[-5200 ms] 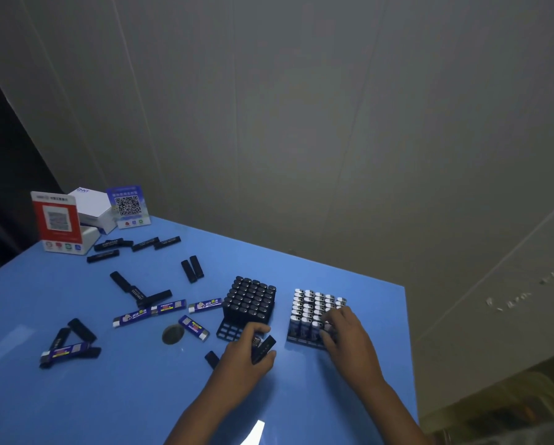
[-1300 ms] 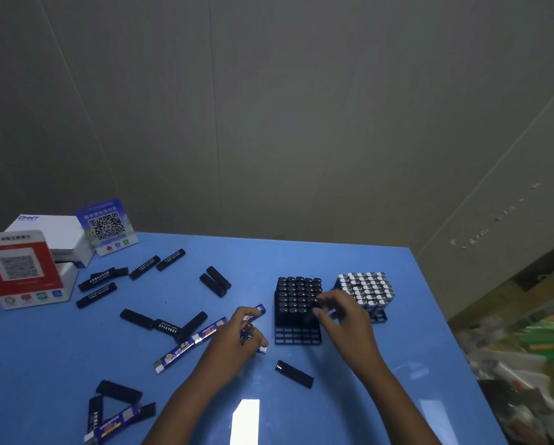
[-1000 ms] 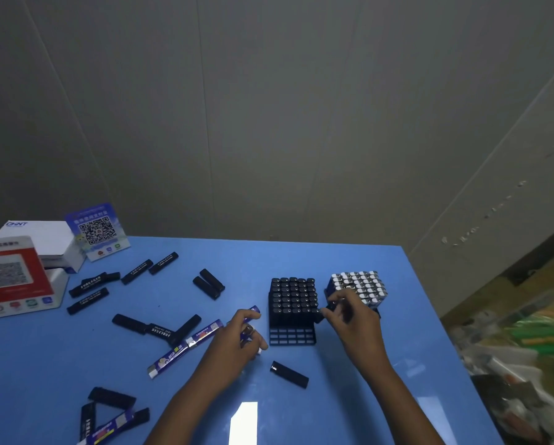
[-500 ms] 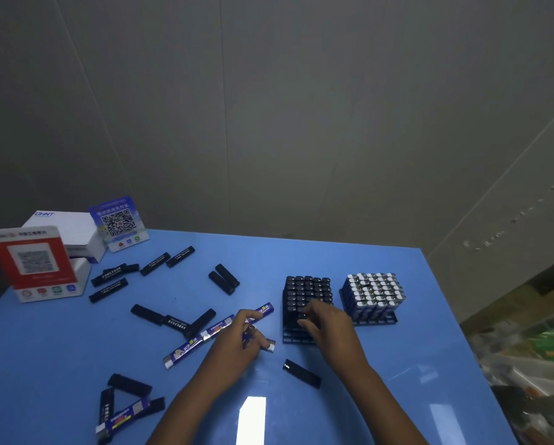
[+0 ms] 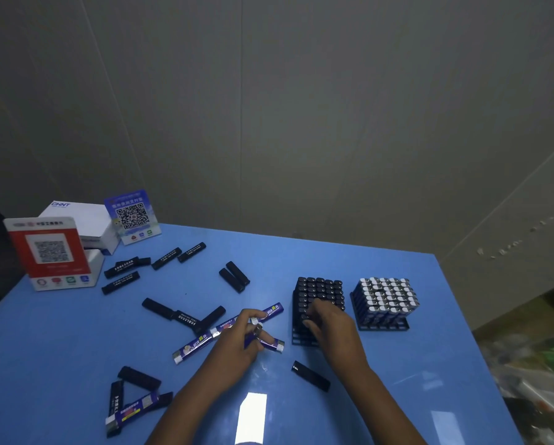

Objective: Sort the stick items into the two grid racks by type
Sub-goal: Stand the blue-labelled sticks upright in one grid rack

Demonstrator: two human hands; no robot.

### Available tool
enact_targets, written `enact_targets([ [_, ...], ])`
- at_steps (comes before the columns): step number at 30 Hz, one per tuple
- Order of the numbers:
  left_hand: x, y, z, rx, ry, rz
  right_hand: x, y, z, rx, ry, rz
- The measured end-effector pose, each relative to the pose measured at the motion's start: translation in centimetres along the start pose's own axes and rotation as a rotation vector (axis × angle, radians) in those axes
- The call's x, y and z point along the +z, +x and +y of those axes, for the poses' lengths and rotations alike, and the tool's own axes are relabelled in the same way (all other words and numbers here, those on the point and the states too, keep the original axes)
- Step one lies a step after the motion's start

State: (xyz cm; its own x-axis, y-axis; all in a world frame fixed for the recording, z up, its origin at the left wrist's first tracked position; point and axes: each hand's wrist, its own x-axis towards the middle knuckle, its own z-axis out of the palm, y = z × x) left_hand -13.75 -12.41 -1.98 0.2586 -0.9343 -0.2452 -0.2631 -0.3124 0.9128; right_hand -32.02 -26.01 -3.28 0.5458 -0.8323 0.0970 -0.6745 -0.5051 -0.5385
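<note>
Gripping a blue stick in your left hand, you press your right hand's curled fingertips into the black rack; whether they pinch anything, you cannot tell.

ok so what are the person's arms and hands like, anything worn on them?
Both forearms are bare up to the frame's lower edge: no sleeves, gloves, watch or wristband show. The left hand and the right hand have bare fingers; the picture is too dim and blurred to tell whether there is a ring.
</note>
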Motion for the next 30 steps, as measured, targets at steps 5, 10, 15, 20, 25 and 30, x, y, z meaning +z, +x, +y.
enact_targets([
  [5, -0.3, 0.0, -0.1, 0.000, 0.002, -0.002, 0.6, 0.3, 0.1, -0.028, -0.063, -0.033],
  [10, -0.2, 0.0, 0.1, -0.014, -0.004, 0.008, 1.0, 0.4, 0.2, -0.074, -0.158, -0.041],
  [15, 0.2, 0.2, 0.7, -0.018, -0.047, 0.029, -0.1, 0.6, 0.4, -0.048, -0.073, -0.068],
  [20, 1.3, 1.1, 2.5, 0.002, -0.062, 0.057, -2.5, 0.3, -0.5, 0.087, 0.271, -0.072],
  [25, 3.5, 2.1, 3.7, 0.074, 0.063, 0.037, -5.4, -0.6, -1.5, 0.170, 0.589, -0.160],
  [30, 6.8, 2.6, 5.6, 0.098, 0.068, 0.032, -7.0, -1.7, -0.1, 0.198, 0.645, -0.181],
])
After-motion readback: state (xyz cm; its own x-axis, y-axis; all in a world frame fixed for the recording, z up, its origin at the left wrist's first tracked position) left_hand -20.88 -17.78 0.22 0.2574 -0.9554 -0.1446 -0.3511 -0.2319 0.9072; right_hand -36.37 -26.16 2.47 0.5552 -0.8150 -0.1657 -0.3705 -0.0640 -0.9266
